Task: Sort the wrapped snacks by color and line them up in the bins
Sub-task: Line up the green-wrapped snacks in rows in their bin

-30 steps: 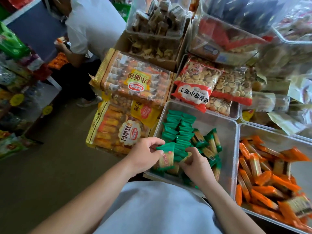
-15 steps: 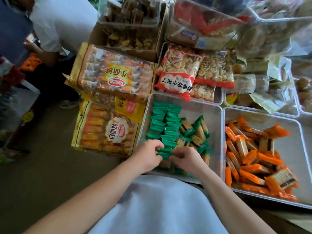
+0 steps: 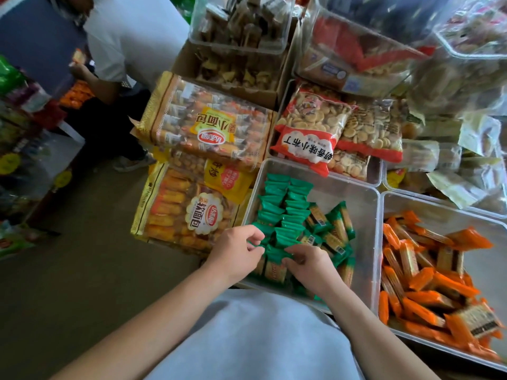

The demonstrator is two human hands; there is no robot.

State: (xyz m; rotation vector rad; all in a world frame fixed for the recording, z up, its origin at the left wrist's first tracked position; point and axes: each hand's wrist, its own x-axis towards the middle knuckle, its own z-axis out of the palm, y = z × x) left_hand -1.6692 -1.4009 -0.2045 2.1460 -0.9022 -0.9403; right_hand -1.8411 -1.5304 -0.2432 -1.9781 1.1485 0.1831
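Observation:
A clear bin (image 3: 365, 204) holds green-wrapped snacks (image 3: 277, 207), lined up in two rows along its left side, with several loose ones (image 3: 333, 229) heaped beside them. My left hand (image 3: 236, 250) and my right hand (image 3: 308, 263) meet at the near end of the rows. Both pinch a green-wrapped snack (image 3: 274, 256) by its edges. To the right, a second clear bin (image 3: 439, 207) holds a jumble of orange-wrapped snacks (image 3: 422, 272).
Large yellow bread packs (image 3: 197, 130) lie stacked left of the green bin. Red biscuit bags (image 3: 310, 130) and more clear bins of snacks (image 3: 241, 20) fill the back. Another person (image 3: 123, 50) stands at the far left by shelves.
The green snack that my left hand held up has come down onto the near end of the rows. Both hands moved closer together over it. The camera view shifted.

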